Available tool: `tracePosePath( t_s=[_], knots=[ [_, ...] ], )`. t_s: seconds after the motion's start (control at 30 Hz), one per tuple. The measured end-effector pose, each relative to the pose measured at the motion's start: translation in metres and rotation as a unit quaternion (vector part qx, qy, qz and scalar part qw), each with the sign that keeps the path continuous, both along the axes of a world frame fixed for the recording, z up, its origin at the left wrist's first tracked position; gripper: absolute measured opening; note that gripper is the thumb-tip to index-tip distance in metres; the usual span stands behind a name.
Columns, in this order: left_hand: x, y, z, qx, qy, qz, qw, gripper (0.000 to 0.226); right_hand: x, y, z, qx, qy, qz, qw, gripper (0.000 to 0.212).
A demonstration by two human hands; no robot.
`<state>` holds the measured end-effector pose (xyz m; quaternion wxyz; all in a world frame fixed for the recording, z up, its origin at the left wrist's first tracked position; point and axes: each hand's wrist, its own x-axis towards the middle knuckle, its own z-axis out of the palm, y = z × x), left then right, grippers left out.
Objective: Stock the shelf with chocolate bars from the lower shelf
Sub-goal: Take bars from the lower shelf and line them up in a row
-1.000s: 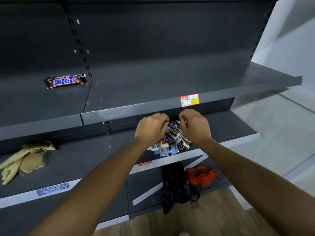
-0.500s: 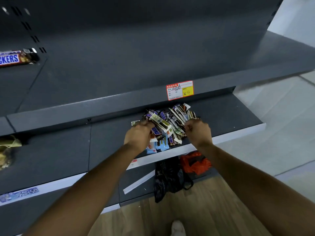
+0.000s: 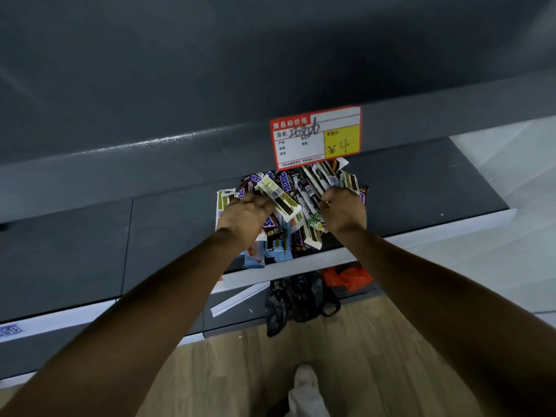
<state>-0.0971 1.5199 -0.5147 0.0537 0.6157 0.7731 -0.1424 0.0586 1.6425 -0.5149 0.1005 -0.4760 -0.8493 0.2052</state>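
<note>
A red-bordered price tag (image 3: 316, 136) with a yellow ¥4 box hangs just beyond my right hand (image 3: 344, 210). Below both hands and nearer me lies a crumpled black plastic bag (image 3: 296, 299), with an orange bag (image 3: 349, 276) just beside it on the right. A white strip (image 3: 237, 299) lies at a slant below my left hand (image 3: 245, 216). Far left of that hand sits a blue label (image 3: 9, 328). My pale shoe (image 3: 305, 383) stands on the wooden floor (image 3: 240, 371).

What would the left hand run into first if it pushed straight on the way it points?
The chocolate bars: the left hand grips wrappers at the heap's left edge, so going on would likely plough deeper into the heap. What lies behind it is hidden under the upper shelf.
</note>
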Motion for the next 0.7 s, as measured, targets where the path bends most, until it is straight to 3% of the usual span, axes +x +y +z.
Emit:
tracePosePath(
  t_s=[0.13, 0.3, 0.4, 0.5, 0.7],
  knots=[
    [-0.003, 0.011, -0.011, -0.027, 0.026, -0.022, 0.999, 0.075, -0.021, 0.001, -0.005, 0.007, -0.001, 0.118, 0.993, 0.022],
    [-0.004, 0.012, -0.02, -0.033, 0.018, -0.015, 0.999, 0.076, -0.052, -0.011, -0.019, -0.011, -0.072, 0.18, 0.981, 0.046],
    [-0.005, 0.009, -0.022, 0.0, 0.042, -0.03, 0.999, 0.06, -0.056, -0.016, -0.032, 0.011, -0.12, 0.179, 0.976, 0.052],
    [-0.006, 0.004, -0.022, 0.023, 0.055, -0.059, 0.996, 0.054, -0.054, -0.018, -0.041, 0.037, -0.127, 0.165, 0.977, 0.042],
    [0.005, -0.009, -0.016, 0.065, 0.067, -0.063, 0.994, 0.048, -0.037, -0.022, -0.026, 0.027, -0.051, 0.135, 0.989, 0.038]
  ],
)
